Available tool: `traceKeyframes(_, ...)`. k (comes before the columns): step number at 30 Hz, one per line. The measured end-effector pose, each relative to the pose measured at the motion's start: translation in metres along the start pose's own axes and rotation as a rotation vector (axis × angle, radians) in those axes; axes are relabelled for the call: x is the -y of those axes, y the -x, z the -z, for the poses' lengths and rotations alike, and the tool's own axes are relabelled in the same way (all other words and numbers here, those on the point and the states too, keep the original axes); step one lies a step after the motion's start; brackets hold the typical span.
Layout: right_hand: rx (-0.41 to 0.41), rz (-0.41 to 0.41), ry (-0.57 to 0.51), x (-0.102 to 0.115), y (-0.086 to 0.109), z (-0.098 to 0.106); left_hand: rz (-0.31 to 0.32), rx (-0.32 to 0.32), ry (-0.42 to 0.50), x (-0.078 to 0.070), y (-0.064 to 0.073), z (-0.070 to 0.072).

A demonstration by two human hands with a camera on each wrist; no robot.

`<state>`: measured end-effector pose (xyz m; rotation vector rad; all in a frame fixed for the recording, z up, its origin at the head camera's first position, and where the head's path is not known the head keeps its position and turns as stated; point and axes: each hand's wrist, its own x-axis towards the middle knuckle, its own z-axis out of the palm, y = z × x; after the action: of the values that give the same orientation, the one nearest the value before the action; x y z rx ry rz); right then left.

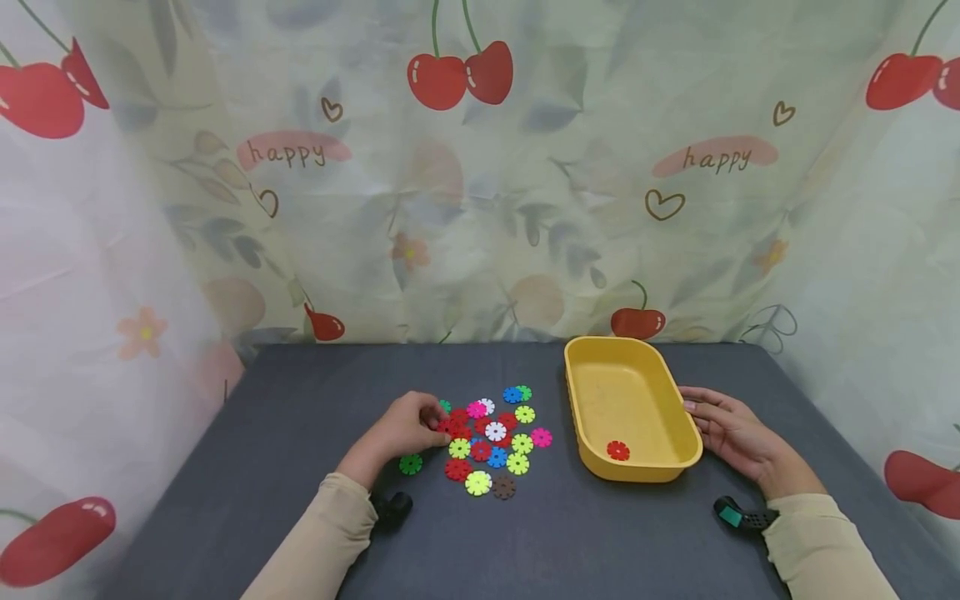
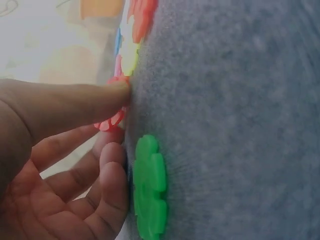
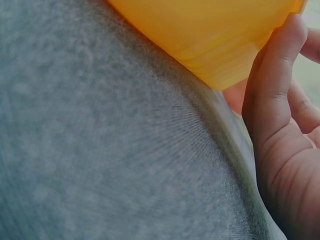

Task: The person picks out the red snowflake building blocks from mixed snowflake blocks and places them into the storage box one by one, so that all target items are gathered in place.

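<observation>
My left hand (image 1: 401, 427) is at the left edge of a loose pile of colourful notched plastic discs. Thumb and fingers pinch a red disc (image 2: 111, 122), close to the cloth. Just below this hand a green disc (image 2: 150, 187) lies flat by itself. At the right stands a yellow plastic basin (image 1: 615, 392), with one red disc (image 1: 618, 451) on its floor near the front. My right hand (image 1: 731, 429) rests beside the basin's right wall, its fingers extended and fingertips at the rim; the thumb shows against the wall in the right wrist view.
The pile holds red, white, yellow-green, blue and pink discs, with a brown disc (image 1: 504, 487) at its front. A dark grey cloth (image 1: 555, 542) covers the table. Behind it hangs a cherry-printed curtain (image 1: 480, 208). Both wrists wear black straps.
</observation>
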<state>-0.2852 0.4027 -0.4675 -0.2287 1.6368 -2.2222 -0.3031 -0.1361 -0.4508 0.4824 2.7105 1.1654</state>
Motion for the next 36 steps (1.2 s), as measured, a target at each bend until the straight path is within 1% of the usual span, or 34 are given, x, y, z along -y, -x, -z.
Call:
traceKeyframes(4, -0.001, 0.006, 0.000, -0.001, 0.000, 0.000, -0.021, 0.004, -0.002, -0.001, -0.001, 0.001)
traceKeyframes(10, -0.010, -0.009, -0.003, -0.001, -0.001, 0.002, -0.029, -0.004, 0.025, 0.000, 0.000, 0.002)
traceKeyframes(13, -0.012, -0.012, 0.002, -0.001, -0.002, 0.003, -0.019, -0.005, 0.063, -0.001, 0.000, 0.002)
traceKeyframes(16, -0.009, -0.002, 0.005, -0.001, -0.001, 0.003, -0.003, -0.003, 0.129, -0.005, -0.001, 0.002)
traceKeyframes(20, 0.001, 0.009, 0.003, -0.002, -0.001, 0.003, 0.001, -0.004, 0.216, -0.012, -0.001, 0.002)
traceKeyframes(23, 0.005, 0.010, 0.002, -0.002, -0.002, 0.003, -0.011, -0.001, 0.271, -0.019, -0.002, 0.000)
traceKeyframes(29, -0.009, -0.005, -0.002, -0.002, -0.001, 0.002, -0.048, 0.025, 0.364, -0.035, -0.009, -0.011)
traceKeyframes(36, -0.029, -0.008, 0.007, -0.002, -0.001, 0.001, -0.089, 0.054, 0.442, -0.058, -0.019, -0.025)
